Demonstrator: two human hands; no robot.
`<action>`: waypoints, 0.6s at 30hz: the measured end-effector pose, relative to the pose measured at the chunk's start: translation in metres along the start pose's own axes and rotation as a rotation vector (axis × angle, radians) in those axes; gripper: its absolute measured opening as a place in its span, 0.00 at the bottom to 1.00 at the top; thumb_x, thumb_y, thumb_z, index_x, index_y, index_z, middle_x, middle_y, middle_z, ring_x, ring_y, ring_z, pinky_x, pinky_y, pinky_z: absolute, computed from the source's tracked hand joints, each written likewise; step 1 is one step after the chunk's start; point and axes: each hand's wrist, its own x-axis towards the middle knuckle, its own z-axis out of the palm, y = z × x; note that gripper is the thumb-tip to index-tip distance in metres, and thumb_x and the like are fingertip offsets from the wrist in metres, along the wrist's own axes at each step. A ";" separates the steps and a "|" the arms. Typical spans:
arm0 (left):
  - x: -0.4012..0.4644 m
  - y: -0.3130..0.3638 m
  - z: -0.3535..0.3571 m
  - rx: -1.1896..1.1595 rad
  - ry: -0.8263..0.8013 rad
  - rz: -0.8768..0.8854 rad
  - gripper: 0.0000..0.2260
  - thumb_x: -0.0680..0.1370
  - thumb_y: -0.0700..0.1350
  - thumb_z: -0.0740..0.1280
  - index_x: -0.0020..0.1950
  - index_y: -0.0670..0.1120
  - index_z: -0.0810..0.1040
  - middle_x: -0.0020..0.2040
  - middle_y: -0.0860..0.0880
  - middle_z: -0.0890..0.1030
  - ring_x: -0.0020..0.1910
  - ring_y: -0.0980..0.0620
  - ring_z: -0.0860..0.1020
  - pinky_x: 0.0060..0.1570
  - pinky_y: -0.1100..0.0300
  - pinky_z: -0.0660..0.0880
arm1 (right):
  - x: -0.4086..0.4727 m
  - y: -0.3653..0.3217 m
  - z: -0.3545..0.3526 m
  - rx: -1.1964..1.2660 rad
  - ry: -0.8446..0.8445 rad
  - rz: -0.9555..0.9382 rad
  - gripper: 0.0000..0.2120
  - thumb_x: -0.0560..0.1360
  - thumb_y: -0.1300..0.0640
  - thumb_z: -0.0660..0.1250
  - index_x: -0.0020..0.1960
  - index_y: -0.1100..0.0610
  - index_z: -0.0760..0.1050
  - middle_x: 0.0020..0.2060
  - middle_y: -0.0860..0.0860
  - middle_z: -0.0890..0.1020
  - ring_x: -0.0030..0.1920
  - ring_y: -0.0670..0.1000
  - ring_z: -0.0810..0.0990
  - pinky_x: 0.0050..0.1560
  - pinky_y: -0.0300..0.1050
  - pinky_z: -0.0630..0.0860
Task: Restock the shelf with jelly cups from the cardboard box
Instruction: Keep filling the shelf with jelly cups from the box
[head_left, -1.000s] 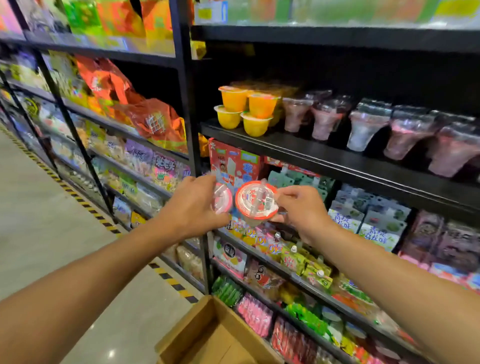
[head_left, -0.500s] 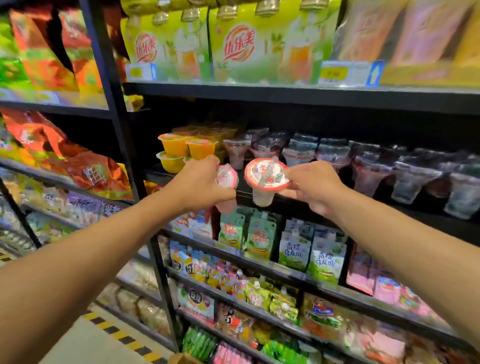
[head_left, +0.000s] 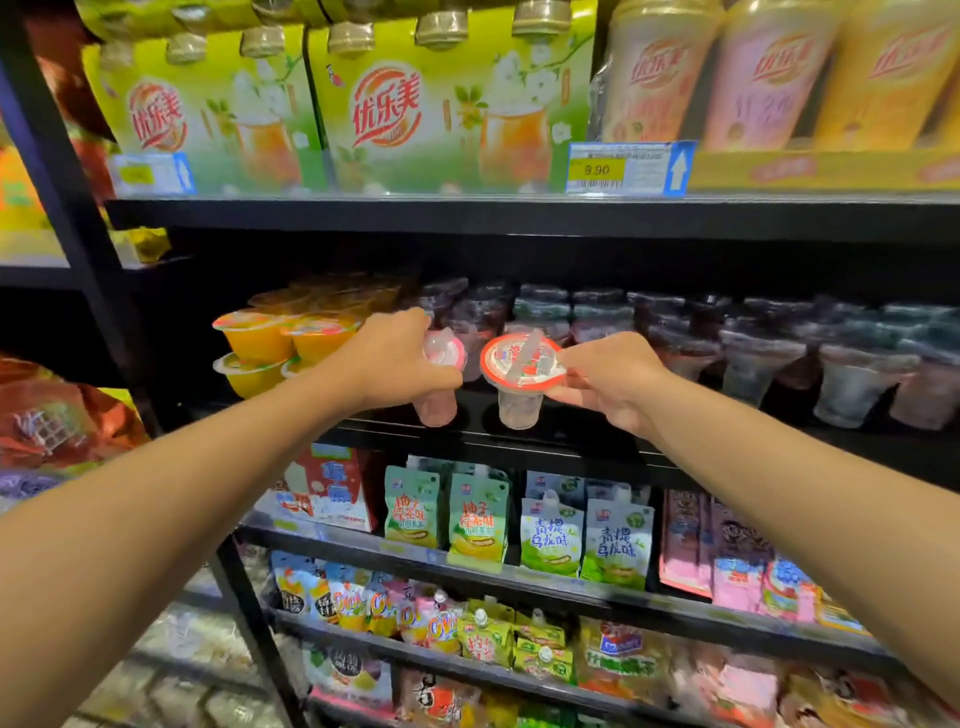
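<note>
A: Black metal formed the shelf (head_left: 519, 441), a flat board with a matte front lip. What sat at its left end?

B: Orange cups (head_left: 283, 340), squat, translucent plastic, foil-sealed, stacked in two layers. Just to their right was the left hand (head_left: 395, 358), fingers curled round a pink jelly cup (head_left: 439, 379).

A: Form of that cup?

B: Tapered clear plastic with pale pink contents and a pink-rimmed lid. Its base was at or just above the shelf board; contact could not be confirmed. The hand covered most of the upper part.

A: And the second unit?

B: A red-lidded jelly cup (head_left: 521, 376), beside the first and not touching it. It was the same tapered clear shape with a round flat foil lid, red border, white centre, and a clear spoon-like strip lying across the lid. The right hand (head_left: 613, 379) pinched the lid rim between thumb and fingertips on the right side. The cup stood upright over the front of the shelf board.

A: Behind and to the right?

B: Rows of dark-topped cups (head_left: 753, 358), clear tapered bodies with pinkish and greyish contents, extended along the same board to the right edge.

A: Above?

B: Glossy green drink cartons (head_left: 447, 109), with a price tag (head_left: 628, 167) reading 9.90 to their right.
</note>
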 end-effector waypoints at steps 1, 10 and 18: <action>0.006 -0.001 0.000 -0.008 -0.012 0.013 0.26 0.71 0.58 0.71 0.62 0.43 0.74 0.54 0.46 0.79 0.50 0.45 0.77 0.50 0.45 0.80 | 0.001 0.001 0.002 0.008 0.023 0.010 0.06 0.77 0.69 0.68 0.53 0.69 0.78 0.47 0.61 0.85 0.42 0.55 0.87 0.37 0.47 0.83; 0.033 -0.011 0.010 -0.043 -0.166 0.136 0.24 0.72 0.57 0.70 0.59 0.42 0.74 0.50 0.47 0.79 0.46 0.49 0.78 0.46 0.49 0.80 | 0.001 0.007 0.014 0.059 0.202 0.052 0.09 0.79 0.69 0.67 0.57 0.72 0.75 0.51 0.64 0.83 0.46 0.56 0.86 0.35 0.46 0.83; 0.044 -0.013 0.018 -0.059 -0.179 0.167 0.27 0.72 0.59 0.70 0.62 0.41 0.74 0.55 0.44 0.78 0.52 0.45 0.78 0.52 0.45 0.79 | 0.008 0.015 0.022 0.141 0.253 0.054 0.09 0.79 0.69 0.65 0.57 0.74 0.74 0.53 0.65 0.81 0.49 0.58 0.85 0.34 0.44 0.83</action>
